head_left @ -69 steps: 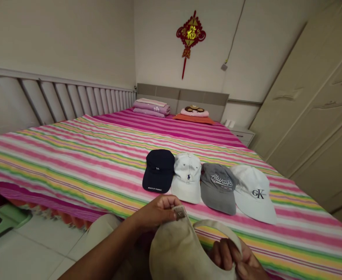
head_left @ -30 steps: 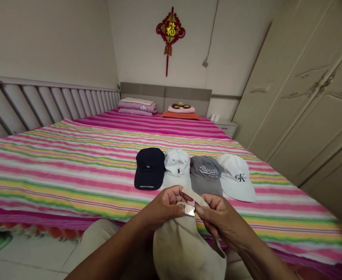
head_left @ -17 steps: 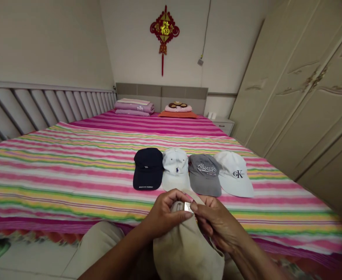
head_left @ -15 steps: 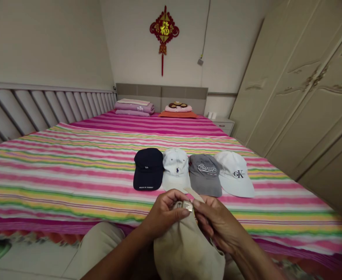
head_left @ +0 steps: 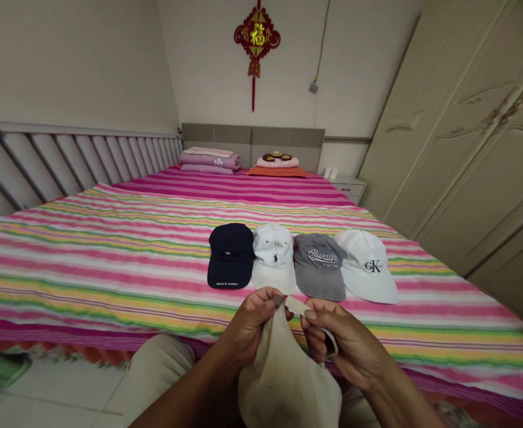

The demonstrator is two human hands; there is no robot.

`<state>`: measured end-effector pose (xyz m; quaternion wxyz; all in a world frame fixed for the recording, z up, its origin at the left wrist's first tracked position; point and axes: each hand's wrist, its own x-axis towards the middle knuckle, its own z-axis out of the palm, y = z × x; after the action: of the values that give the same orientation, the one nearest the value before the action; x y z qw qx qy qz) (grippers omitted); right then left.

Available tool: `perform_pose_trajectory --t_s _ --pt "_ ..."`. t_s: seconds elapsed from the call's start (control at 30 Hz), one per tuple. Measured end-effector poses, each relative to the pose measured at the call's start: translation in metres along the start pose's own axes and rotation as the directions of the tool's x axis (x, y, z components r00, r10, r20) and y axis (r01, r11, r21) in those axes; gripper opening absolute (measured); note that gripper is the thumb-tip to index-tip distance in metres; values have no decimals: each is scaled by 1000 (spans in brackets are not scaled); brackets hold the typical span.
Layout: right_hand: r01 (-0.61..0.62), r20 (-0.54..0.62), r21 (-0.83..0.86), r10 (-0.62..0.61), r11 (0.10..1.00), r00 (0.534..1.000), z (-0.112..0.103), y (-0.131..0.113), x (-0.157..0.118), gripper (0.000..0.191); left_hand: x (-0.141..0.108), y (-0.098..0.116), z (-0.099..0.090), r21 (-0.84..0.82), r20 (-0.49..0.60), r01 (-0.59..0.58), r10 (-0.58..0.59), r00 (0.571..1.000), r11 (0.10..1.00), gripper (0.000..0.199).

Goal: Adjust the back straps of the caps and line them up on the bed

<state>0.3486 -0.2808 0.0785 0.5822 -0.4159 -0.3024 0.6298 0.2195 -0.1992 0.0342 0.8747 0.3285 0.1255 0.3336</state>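
A beige cap [head_left: 288, 380] hangs from my hands over my lap, its crown stained. My left hand [head_left: 253, 321] is closed in a pinch on the metal buckle [head_left: 279, 300] at the cap's back opening. Between thumb and fingers, my right hand [head_left: 339, 333] grips the cap's pale strap [head_left: 296, 305], whose end points at the buckle; whether it touches the buckle I cannot tell. Beyond my hands, a navy cap [head_left: 230, 255], a white cap with a small rider logo [head_left: 273, 258], a grey cap [head_left: 320, 266] and a white CK cap [head_left: 368, 264] lie in a row.
The caps rest on a striped bedspread [head_left: 110, 249]. Folded purple bedding [head_left: 210, 161] and a pink and orange pile [head_left: 277, 166] sit by the headboard [head_left: 288, 139]. A slatted rail [head_left: 87, 157] runs along the left, a wardrobe [head_left: 466, 154] along the right.
The strap end has swung from upright to lying toward the buckle, and my right hand has drawn slightly right. The buckle has turned in my left fingers. The view has shifted slightly.
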Motion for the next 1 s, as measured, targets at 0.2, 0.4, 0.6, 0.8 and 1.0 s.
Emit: perform_pose_trajectory --t_s 0.2,0.4,0.6,0.8,1.0 --pt "-12 -7 -10 12 1000 1000 2 2 1 23 0 0 3 13 -6 -4 4 1000 1000 36" --pt "-15 56 -7 15 1000 998 1 6 3 20 -1 0 1 37 24 -20 19 1000 999 37" --pt "0 49 -115 6 993 999 1 7 0 25 -5 3 1 111 52 -51 45 998 993 29" --pt "83 -51 -327 -106 941 993 1 -3 -2 26 -6 6 4 234 51 -107 98 994 966 26" --pt "82 -68 -329 -110 941 992 3 -4 -4 24 -7 9 7 348 74 -160 143 987 924 24"
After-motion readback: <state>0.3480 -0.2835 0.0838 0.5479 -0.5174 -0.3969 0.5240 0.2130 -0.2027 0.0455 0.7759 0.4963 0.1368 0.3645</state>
